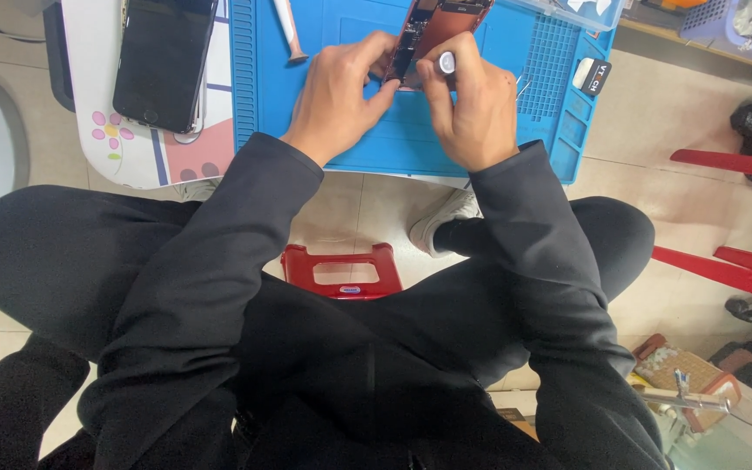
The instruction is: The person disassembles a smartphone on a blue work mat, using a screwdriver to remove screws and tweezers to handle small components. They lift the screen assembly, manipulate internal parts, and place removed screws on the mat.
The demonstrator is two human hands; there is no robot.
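Note:
An opened red phone body (433, 30) lies on a blue work mat (350, 130) at the top of the head view, its inner parts showing. My left hand (337, 96) rests on the mat and pinches the phone's lower left edge with thumb and fingers. My right hand (472, 104) is closed around a small screwdriver (446, 63) with a silver cap, its tip hidden down in the phone's lower end. Both arms are in black sleeves.
A black phone (163, 61) lies face up on a white tray (132, 144) left of the mat. A thin pink tool (289, 30) sits on the mat's top left. A red stool (341, 270) is between my legs; red chair (741, 252) at right.

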